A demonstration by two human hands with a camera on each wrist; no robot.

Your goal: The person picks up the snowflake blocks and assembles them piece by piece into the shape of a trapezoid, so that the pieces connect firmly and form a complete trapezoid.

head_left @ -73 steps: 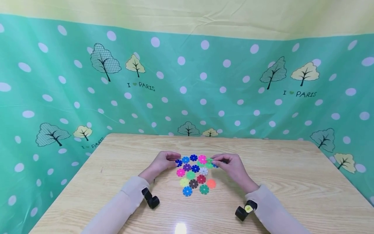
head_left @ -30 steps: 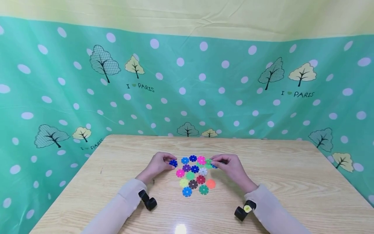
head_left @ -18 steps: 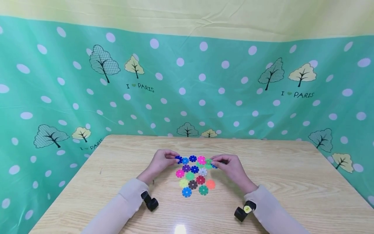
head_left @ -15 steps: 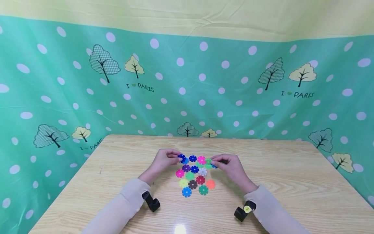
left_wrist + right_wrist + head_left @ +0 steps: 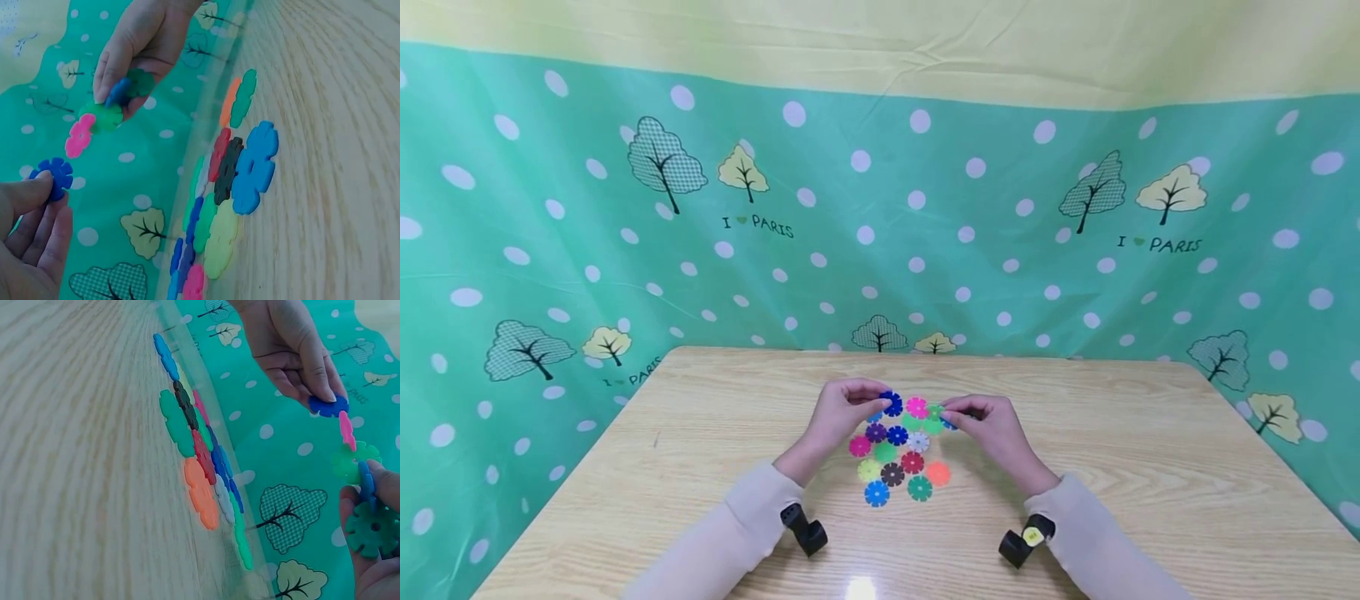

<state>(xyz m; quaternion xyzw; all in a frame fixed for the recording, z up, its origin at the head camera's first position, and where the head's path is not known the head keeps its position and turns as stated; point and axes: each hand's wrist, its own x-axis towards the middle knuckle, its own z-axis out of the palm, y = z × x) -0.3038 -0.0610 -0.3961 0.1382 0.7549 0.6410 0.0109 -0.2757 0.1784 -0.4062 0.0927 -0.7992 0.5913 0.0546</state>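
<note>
My left hand [image 5: 841, 410] pinches a dark blue notched plastic disc [image 5: 57, 177] between thumb and fingers. In my right hand [image 5: 996, 423] is a short chain of joined discs. A blue disc [image 5: 367, 481] sits between that hand's thumb and finger, with a dark green disc [image 5: 373, 528] beside it. Further along the chain come a light green disc [image 5: 355, 461] and a pink disc [image 5: 347, 430] at the free end. The dark blue disc's edge is close to the pink one; whether they touch, I cannot tell. Both hands are raised above the table.
Several loose notched discs lie flat in a group on the wooden table [image 5: 700, 467], among them a black one [image 5: 892, 475], an orange one [image 5: 937, 474] and a light blue one [image 5: 877, 493]. A green dotted curtain [image 5: 820, 208] hangs behind the table's far edge.
My left hand moves left, then back right with the dark blue disc, ending near the pink end of the chain. My right hand stays almost still with its chain.
</note>
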